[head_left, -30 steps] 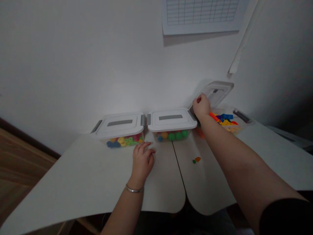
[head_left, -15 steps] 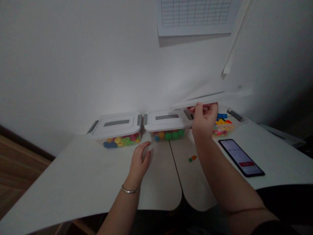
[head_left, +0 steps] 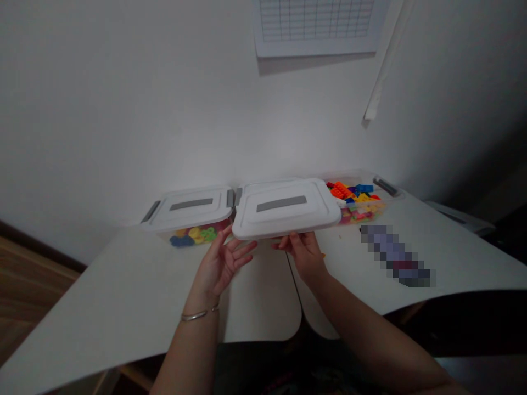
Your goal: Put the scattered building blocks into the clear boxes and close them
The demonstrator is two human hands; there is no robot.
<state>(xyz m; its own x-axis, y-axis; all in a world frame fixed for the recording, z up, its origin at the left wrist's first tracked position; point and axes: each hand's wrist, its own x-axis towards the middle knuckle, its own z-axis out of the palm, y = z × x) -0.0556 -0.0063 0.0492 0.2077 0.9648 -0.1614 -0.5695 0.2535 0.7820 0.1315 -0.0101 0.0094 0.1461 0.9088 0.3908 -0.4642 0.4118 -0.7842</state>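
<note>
A white lid [head_left: 284,207] with a grey handle strip hovers level in front of the middle box, hiding most of that box. My right hand [head_left: 302,252] grips the lid's near edge from below, fingers curled under it. Just left of it, my left hand [head_left: 222,263] is palm up with fingers spread, fingertips at the lid's left underside. The right-hand clear box [head_left: 362,200] stands uncovered and holds several coloured bricks. The left box [head_left: 189,211], with coloured pieces inside, has its lid on.
A phone [head_left: 395,255], blurred out, lies on the white table [head_left: 123,296] to the right of my hands. A seam [head_left: 297,299] splits the two tabletops near me. The boxes stand against the wall, where a gridded sheet [head_left: 317,24] hangs.
My right hand took the lid from behind the right box and brought it left and toward me, over the middle box. My left hand rose off the table and turned palm up.
</note>
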